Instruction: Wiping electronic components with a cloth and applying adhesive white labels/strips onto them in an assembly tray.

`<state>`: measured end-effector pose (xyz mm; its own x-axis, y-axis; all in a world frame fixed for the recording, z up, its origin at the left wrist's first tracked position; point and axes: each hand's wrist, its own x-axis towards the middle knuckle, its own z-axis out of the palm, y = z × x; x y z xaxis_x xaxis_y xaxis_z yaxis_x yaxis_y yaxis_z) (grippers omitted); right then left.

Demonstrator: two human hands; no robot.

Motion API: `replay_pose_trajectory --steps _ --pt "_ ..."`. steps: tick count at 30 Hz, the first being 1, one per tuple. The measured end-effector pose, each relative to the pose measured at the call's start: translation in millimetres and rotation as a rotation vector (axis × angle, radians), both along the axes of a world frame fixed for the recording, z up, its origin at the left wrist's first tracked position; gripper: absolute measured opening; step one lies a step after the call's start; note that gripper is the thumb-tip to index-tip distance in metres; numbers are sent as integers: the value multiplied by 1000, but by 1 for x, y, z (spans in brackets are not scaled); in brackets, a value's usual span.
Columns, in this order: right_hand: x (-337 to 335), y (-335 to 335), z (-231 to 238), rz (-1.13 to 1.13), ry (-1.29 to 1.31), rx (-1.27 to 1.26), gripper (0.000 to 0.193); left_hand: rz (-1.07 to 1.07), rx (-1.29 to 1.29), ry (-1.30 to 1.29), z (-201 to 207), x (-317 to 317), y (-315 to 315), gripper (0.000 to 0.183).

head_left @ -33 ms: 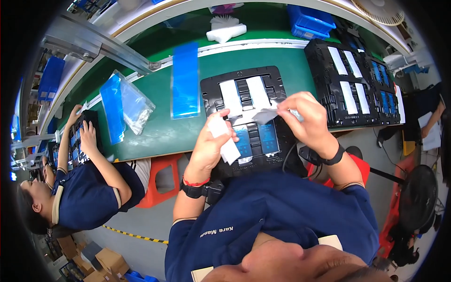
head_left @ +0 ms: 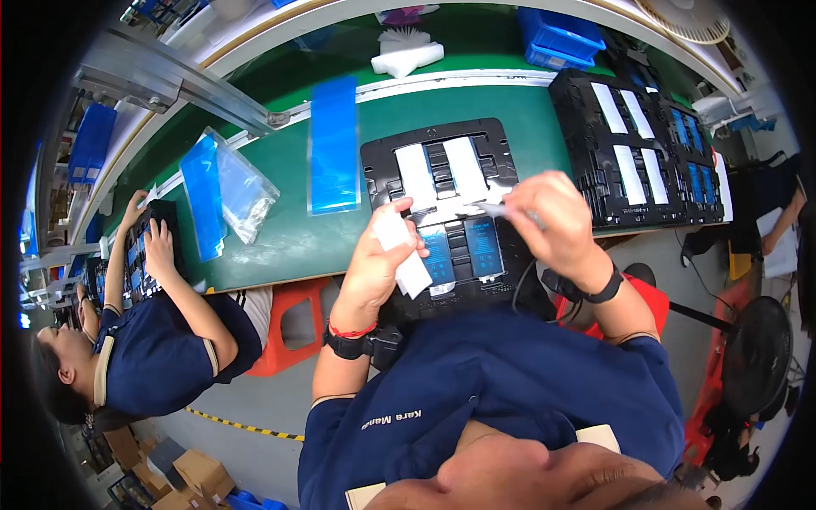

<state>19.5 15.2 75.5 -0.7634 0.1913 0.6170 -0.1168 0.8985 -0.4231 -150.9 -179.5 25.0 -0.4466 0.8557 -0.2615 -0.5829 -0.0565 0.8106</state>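
My left hand [head_left: 376, 263] is closed on a small stack of white paper strips [head_left: 412, 274], above the near left side of a black plastic tray [head_left: 384, 158]. My right hand [head_left: 557, 223] pinches a thin whitish sheet [head_left: 488, 208] between thumb and fingers, over the tray's middle right. In the tray's far row, white strips [head_left: 465, 170] cover two compartments. Two flat dark-blue pieces, probably battery cells [head_left: 483, 248], show bare in the near row. The left one is partly hidden by my left hand and its strips.
Stacked black trays [head_left: 586, 140] stand at the right. Blue film sheets [head_left: 334, 149] and a clear bag [head_left: 246, 191] lie to the left. Blue bins [head_left: 561, 41] and white foam [head_left: 408, 58] sit at the back. A co-worker [head_left: 166, 340] handles trays at the far left.
The sheet pinched by my right hand has turned, so less of its face shows, and the right hand has shifted slightly. My left hand stays nearly in place.
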Motion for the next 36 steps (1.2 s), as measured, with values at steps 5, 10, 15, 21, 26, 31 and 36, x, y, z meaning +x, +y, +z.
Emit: replay_pose_trajectory --steps 5,10,15,21,26,31,36 --pt "28 -28 -28 148 -79 250 16 -40 -55 92 7 7 1 54" --pt "32 -36 -47 169 -107 302 11 -28 -103 122 9 16 6 51" --pt "32 -32 -44 230 -200 236 19 -51 -120 122 10 19 7 46" --pt "19 -33 -22 99 -227 -55 37 -80 -60 287 6 28 11 45" --pt "-12 -34 -21 193 -319 -632 16 -179 -21 332 9 39 11 46" --pt "-18 -28 -10 31 -110 -470 10 -51 -134 419 9 11 -21 36" --pt "-19 -40 -13 137 16 176 12 179 -257 532 3 -9 -45 28"
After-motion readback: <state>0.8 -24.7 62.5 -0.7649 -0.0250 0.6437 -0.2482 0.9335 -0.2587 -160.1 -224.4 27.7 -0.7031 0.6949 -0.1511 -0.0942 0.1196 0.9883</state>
